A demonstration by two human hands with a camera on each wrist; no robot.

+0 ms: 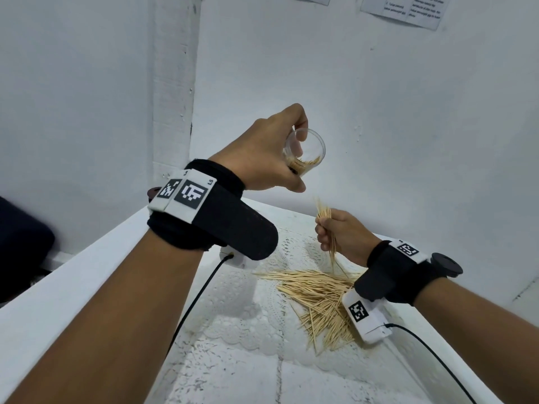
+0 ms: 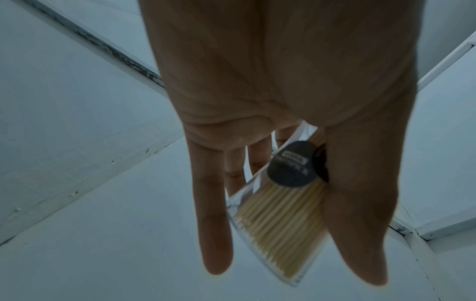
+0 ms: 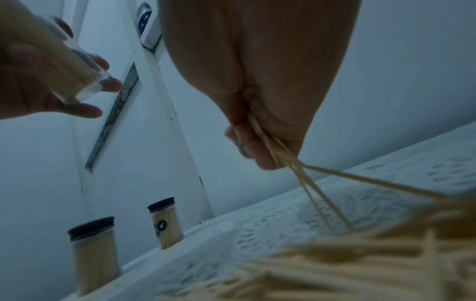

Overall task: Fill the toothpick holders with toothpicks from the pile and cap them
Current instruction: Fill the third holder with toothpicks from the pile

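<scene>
One clear holder [image 1: 304, 151], uncapped and part-filled, is held in the left hand [image 1: 271, 150], raised and tilted, its mouth turned toward the camera. One bundle of toothpicks [image 1: 326, 225], near upright, is clenched in the right hand [image 1: 344, 236] below. One loose pile [image 1: 318, 301] lies on the surface [image 1: 233, 374]. Two capped holders [image 3: 94, 254] stand upright behind.

I read this as a plain indoor work corner, prob. a data-collection or office-type room, not a kitchen. Evidence: bare white painted walls [image 1: 379, 126] meeting at a corner w/ a boxed pillar [image 1: 173, 83]; printed instruction sheets [image 1: 405, 8] taped high on the wall, text too small to read; a white table [image 1: 87, 272] w/ a white lace-pattern cover [image 1: 248, 322]. A dark object [image 1: 20, 246] sits left of the table; cannot tell what it is.
</scene>
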